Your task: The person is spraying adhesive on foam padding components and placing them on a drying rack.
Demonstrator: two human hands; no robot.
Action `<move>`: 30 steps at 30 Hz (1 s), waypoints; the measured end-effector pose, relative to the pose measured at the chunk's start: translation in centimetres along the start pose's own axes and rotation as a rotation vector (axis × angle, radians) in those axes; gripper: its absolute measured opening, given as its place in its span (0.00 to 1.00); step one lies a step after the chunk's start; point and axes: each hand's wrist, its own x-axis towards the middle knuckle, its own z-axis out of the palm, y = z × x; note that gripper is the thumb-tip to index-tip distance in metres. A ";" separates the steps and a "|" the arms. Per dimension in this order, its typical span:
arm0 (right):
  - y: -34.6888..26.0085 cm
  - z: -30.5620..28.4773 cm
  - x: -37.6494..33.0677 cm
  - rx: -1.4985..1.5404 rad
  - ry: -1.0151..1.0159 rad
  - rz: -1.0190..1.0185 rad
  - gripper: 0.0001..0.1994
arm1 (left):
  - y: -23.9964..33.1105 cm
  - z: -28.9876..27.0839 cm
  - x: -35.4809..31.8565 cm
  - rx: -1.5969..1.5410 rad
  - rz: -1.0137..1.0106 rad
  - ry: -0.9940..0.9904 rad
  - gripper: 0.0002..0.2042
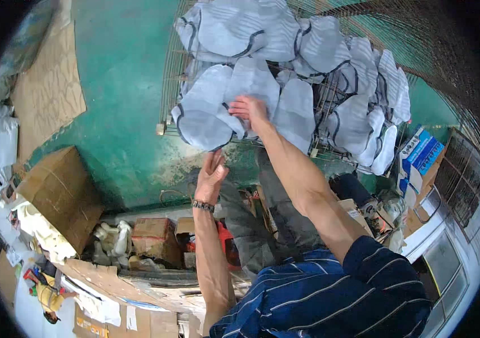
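White knit pieces with dark edging, perhaps gloves or socks, lie in stacks on a wire rack [167,96]. My right hand [249,111] rests on the near-left stack, its fingers stretched leftward across the cloth. Just below that stack's rounded, dark-edged end [203,127] is my left hand [212,176]. Its fingers point up and their tips meet the lower edge, with the thumb held apart; whether any fingers reach underneath is hidden. More stacks [358,112] cover the rack to the right and farther back.
Green floor [118,73] surrounds the rack. An open brown carton [62,197] stands at left beside a flat cardboard sheet [48,90]. Smaller boxes [154,239] and clutter sit near my legs. A blue-and-white box [423,155] is at right. Another person [49,296] is at the far lower left.
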 end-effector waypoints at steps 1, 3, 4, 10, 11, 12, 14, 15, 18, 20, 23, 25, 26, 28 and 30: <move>0.2 -0.1 0.4 0.016 -0.049 -0.003 0.23 | 0.2 -0.2 -0.3 0.028 -0.064 -0.011 0.56; 0.3 -0.5 1.0 -0.020 -0.025 0.036 0.24 | 0.6 -0.3 0.0 0.000 -0.030 0.000 0.53; 0.2 -0.9 1.2 -0.015 -0.030 0.018 0.24 | 0.7 -0.2 0.4 -0.025 -0.018 0.037 0.50; -3.5 -3.5 -1.8 0.499 -0.358 0.154 0.16 | 1.1 -0.2 2.6 -0.108 -0.039 0.117 0.52; -4.0 -3.2 -2.8 0.568 -0.364 0.104 0.16 | 1.0 -0.4 3.0 -0.114 -0.023 0.087 0.52; -4.2 -2.6 -4.0 0.510 -0.324 0.107 0.16 | 0.8 -0.7 3.3 -0.125 -0.047 0.122 0.52; -3.1 -0.6 -6.4 0.207 -0.558 0.008 0.20 | 0.6 -1.1 4.0 -0.142 -0.071 0.160 0.53; -1.8 0.7 -7.4 0.054 -0.702 0.090 0.21 | 0.6 -1.1 4.3 -0.182 -0.065 0.139 0.53; 1.9 3.9 -7.0 -0.252 -0.698 0.151 0.22 | 0.9 0.0 3.7 -0.246 -0.084 0.112 0.52; 3.3 4.9 -4.7 -0.300 -0.388 0.195 0.21 | 1.6 2.2 2.0 -0.220 -0.162 0.231 0.48; 5.4 4.8 -2.1 -0.207 -0.242 0.272 0.18 | 1.7 5.4 -3.7 0.068 0.150 0.254 0.44; 5.5 4.1 -1.7 -0.196 -0.292 0.256 0.17 | 2.4 5.8 -7.8 0.141 0.172 0.272 0.43; 4.9 3.2 -1.9 -0.236 -0.503 0.313 0.18 | 2.4 6.1 -9.3 0.194 0.252 0.250 0.41; 3.0 1.8 -3.3 -0.044 -0.565 0.478 0.19 | 2.5 5.9 -11.2 0.063 0.173 0.247 0.41; 0.0 0.8 -5.1 0.023 -0.640 0.534 0.18 | 2.2 5.7 -12.4 0.034 0.103 0.313 0.41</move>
